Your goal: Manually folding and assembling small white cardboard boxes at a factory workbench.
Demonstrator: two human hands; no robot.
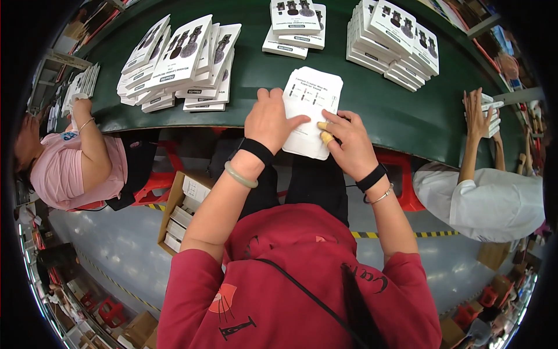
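A flat white printed box [308, 93] with small pictures on its face is held between my two hands at the near edge of the green table. My left hand [268, 120] grips its left side, the thumb lying over the face. On the right edge is my right hand [350, 139], its fingers bent onto the face; two of them wear yellow finger covers. The lower end of the box sticks out past the table edge, above my lap. Fingers underneath the box are hidden.
Stacks of similar white boxes stand on the green table [256, 75]: a left stack [180, 64], a middle stack [295, 29] and a right stack [395, 41]. An open carton [180, 218] sits by my left. People in a pink shirt [75, 166] and white shirt [482, 198] flank me.
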